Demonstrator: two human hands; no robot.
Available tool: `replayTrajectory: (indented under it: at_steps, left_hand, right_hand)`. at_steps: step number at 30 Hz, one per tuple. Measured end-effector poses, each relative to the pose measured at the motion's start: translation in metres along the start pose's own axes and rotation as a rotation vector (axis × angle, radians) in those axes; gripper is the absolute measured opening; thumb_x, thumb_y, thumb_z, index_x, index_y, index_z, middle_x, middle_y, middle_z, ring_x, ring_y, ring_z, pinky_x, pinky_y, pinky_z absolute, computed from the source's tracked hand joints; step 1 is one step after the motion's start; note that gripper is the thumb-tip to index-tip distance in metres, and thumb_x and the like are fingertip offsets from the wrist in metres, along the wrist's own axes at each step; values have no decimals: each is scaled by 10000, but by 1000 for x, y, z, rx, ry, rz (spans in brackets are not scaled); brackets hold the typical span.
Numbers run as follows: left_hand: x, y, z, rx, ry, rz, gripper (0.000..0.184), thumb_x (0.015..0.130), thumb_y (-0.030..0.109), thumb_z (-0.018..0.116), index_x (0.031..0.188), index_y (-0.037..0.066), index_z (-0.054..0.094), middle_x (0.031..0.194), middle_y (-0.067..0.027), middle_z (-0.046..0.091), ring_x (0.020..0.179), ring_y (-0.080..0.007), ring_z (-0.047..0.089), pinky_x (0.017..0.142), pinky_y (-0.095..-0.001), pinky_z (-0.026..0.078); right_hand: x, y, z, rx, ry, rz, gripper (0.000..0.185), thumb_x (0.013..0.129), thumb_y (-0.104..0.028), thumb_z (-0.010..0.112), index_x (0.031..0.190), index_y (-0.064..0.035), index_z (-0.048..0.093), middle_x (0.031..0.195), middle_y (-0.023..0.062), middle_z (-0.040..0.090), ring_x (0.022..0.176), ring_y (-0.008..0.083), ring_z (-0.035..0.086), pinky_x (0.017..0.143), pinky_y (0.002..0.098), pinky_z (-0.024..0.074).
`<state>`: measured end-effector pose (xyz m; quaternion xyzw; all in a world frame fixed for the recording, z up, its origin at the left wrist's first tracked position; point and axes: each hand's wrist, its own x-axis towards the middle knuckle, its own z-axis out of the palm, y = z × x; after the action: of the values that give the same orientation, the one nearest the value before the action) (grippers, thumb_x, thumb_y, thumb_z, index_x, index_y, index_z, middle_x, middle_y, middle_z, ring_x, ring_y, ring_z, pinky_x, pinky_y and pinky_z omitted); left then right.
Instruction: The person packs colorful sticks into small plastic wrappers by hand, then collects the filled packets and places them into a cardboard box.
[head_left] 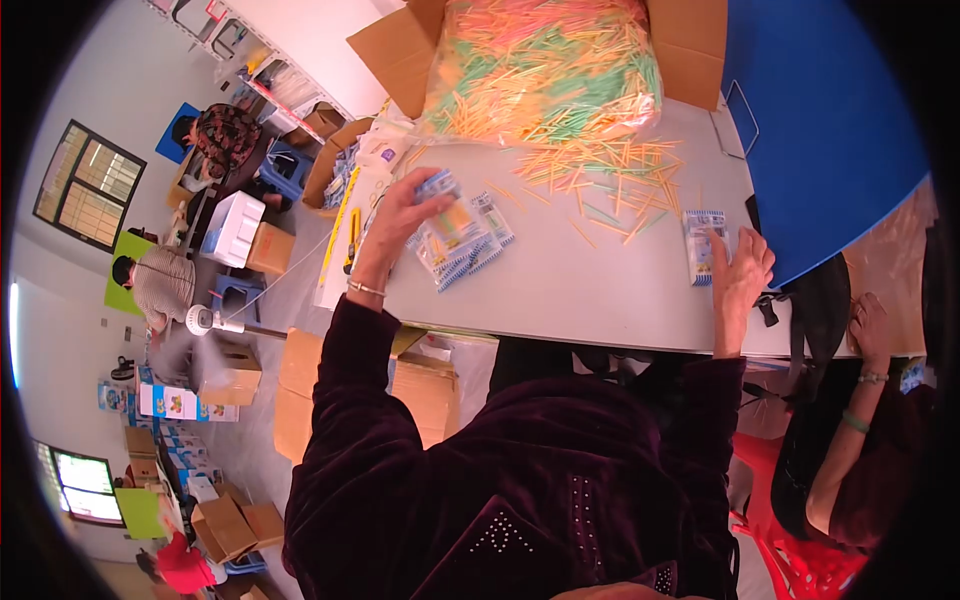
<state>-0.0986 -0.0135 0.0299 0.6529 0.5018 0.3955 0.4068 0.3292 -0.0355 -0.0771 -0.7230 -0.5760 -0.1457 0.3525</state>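
Observation:
My left hand (403,218) pinches a small blue-and-white printed packet (452,222) with yellowish contents showing through its clear front. It is above a small pile of similar packets (470,262) on the grey-white table (560,290). At the right, my right hand (741,275) has its thumb and fingers at the edge of another blue-and-white packet (700,240) lying on the table. Loose thin sticks (610,175) in yellow, orange and green are scattered between the hands, spilling from a clear bag of sticks (550,70) in a cardboard box (690,45).
A yellow cutter knife (353,235) lies by the table's left edge. Beyond it are an open carton (335,165) and a small white fan (203,320). A blue board (830,120) stands at right, near a co-worker's hand (870,325). Other people sit at far left.

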Motion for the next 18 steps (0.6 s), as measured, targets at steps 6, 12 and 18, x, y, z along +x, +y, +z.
replayTrajectory:
  at_steps: [6, 12, 18]
  left_hand:
    - [-22, -66, -18, 503, 136, -86, 409, 766, 151, 673, 1125, 9, 538, 975, -68, 605, 877, -140, 561, 765, -261, 438]
    - [-24, -60, 11, 936, 331, 188, 431, 748, 185, 686, 1122, 30, 538, 1119, -155, 549, 1044, -325, 495, 870, -374, 404]
    - [6, -3, 72, 669, 203, 470, 395, 769, 192, 686, 1105, 33, 555, 1159, -151, 555, 1080, -328, 485, 916, -388, 384]
  right_hand:
    - [0, -1, 8, -136, -203, 66, 328, 785, -323, 647, 928, -30, 618, 987, 131, 591, 971, 334, 530, 807, 444, 394]
    - [1, 10, 20, -27, -83, -55, 207, 808, -226, 612, 788, -20, 608, 869, 142, 587, 856, 326, 550, 738, 437, 409]
    - [13, -28, -6, 177, 125, -176, 107, 789, -153, 625, 846, -63, 625, 834, 104, 595, 798, 282, 568, 672, 421, 404]
